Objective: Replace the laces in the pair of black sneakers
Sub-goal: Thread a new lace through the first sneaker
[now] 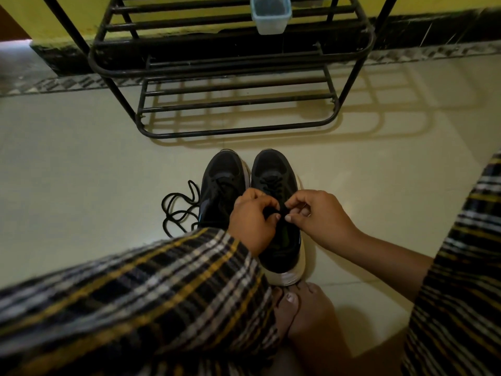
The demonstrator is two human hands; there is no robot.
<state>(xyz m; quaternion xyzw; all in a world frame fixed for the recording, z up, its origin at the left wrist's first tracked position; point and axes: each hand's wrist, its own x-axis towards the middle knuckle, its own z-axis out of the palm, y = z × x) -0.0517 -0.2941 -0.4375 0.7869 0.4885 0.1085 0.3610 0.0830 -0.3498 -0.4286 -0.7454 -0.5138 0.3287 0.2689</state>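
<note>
Two black sneakers with white soles stand side by side on the floor, toes pointing away from me. My left hand and my right hand meet over the tongue of the right sneaker, each pinching the black lace threaded in it. The left sneaker is partly hidden by my left hand and sleeve. A loose black lace lies coiled on the floor to the left of that shoe.
A black metal shoe rack stands just beyond the shoes, against a yellow wall; a pale blue plastic tub sits on an upper shelf. My bare foot rests behind the right sneaker's heel. Pale tile floor spreads either side.
</note>
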